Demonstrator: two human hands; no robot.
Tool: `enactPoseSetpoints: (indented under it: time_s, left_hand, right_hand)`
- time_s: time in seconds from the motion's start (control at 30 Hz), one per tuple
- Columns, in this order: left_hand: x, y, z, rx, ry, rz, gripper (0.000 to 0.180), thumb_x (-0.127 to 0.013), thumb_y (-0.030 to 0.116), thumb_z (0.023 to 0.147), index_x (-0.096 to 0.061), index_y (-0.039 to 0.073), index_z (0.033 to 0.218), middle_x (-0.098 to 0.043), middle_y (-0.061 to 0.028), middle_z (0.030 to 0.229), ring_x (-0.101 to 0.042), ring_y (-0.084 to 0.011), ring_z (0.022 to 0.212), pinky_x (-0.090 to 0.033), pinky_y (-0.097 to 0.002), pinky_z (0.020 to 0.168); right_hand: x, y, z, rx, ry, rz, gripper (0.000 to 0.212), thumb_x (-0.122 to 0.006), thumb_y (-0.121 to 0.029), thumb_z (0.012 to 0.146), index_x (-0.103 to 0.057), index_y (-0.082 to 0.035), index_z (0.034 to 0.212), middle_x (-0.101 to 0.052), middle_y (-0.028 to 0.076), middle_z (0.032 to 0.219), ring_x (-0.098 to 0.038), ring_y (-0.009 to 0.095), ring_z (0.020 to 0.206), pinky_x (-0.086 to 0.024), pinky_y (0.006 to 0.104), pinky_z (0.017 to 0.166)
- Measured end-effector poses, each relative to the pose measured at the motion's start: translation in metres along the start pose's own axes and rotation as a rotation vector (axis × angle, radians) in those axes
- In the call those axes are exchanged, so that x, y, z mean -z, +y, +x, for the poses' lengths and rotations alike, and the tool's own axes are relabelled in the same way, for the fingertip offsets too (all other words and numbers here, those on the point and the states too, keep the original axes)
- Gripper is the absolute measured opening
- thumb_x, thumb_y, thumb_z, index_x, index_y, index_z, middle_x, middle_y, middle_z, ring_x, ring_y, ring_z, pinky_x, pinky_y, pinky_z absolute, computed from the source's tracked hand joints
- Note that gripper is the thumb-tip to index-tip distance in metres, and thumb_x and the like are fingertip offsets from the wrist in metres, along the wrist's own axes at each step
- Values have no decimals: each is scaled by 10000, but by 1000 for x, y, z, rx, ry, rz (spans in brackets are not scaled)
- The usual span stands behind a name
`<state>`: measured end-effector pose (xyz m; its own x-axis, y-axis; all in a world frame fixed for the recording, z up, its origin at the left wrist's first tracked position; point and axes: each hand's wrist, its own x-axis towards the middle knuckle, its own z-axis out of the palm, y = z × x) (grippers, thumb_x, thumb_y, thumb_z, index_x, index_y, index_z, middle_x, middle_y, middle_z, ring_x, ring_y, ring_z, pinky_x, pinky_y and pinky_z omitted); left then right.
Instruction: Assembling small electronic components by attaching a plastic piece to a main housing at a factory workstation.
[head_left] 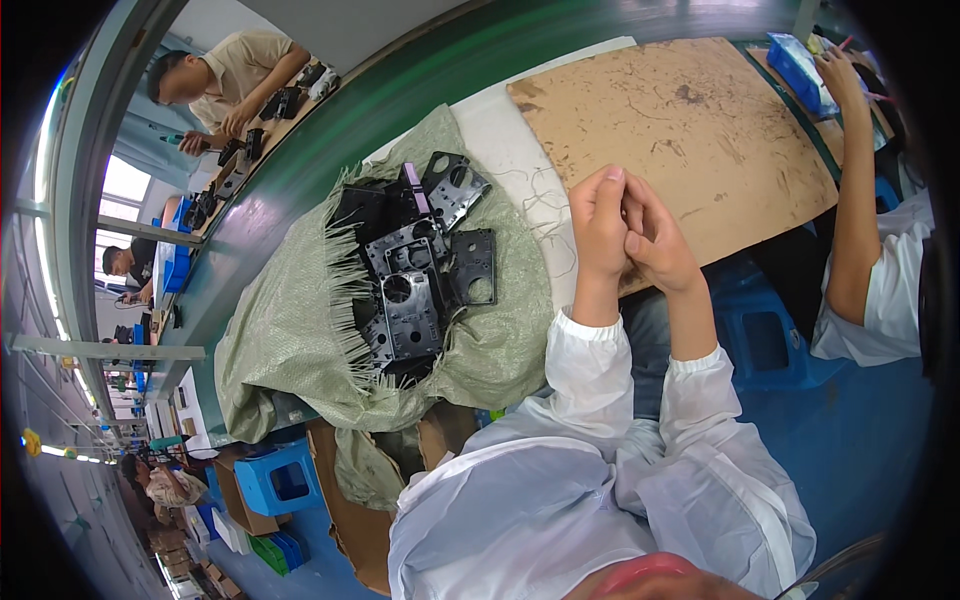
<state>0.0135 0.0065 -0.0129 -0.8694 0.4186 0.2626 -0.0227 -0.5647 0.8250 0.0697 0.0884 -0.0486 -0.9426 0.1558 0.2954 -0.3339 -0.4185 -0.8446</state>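
Observation:
My left hand [600, 222] and my right hand [659, 240] are brought together over the near edge of a brown cardboard sheet [690, 130]. The fingers of both are curled closed and press against each other, with the left thumb on top. Whatever lies between the palms, if anything, is hidden. To the left of my hands, an open woven sack [290, 310] with frayed edges bears a heap of black plastic frames [410, 315] with round holes. One piece in the heap carries a light purple strip [415, 188].
White sheeting with loose threads [535, 185] lies between sack and cardboard. At the right, a co-worker's arm [855, 200] reaches to a blue package [800, 75]. Blue stools [765, 335] stand beside me and at the lower left. A person [225, 85] works across the green bench [400, 85].

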Motion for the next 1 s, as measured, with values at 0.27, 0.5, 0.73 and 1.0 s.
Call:
enactPoseSetpoints:
  time_s: [0.27, 0.5, 0.73, 1.0]
  left_hand:
    - [-2, 0, 1, 3, 1, 6, 377, -462, 232, 979, -544, 20, 679, -467, -24, 499, -397, -82, 447, -313, -226, 457]
    - [2, -4, 0, 2, 36, -2, 391, -460, 236, 988, -545, 11, 680, -471, -31, 502, -397, -87, 439, -314, -229, 444]
    - [1, -5, 0, -20, 14, -48, 358, -456, 183, 974, -530, 22, 663, -475, 9, 555, -337, -37, 458, -236, -223, 437]
    - [1, -4, 3, -16, 7, 7, 381, -454, 234, 978, -517, 16, 671, -416, -26, 474, -357, -89, 418, -292, -240, 433]
  right_hand:
    - [2, 0, 0, -10, 10, 12, 859, -832, -340, 763, -369, -9, 1406, -471, 11, 1083, -467, 122, 1082, -363, 254, 969]
    - [1, 0, 1, 5, 4, 20, 840, -835, -329, 763, -382, -13, 1396, -485, 28, 1132, -474, 135, 1127, -365, 259, 986]
    - [0, -5, 0, -29, -34, 37, 836, -842, -347, 754, -402, -18, 1383, -494, 28, 1140, -481, 132, 1118, -376, 274, 986]
    - [-9, -9, 1, -14, 11, 43, 848, -828, -391, 765, -394, -13, 1387, -503, 37, 1152, -491, 133, 1094, -379, 274, 982]
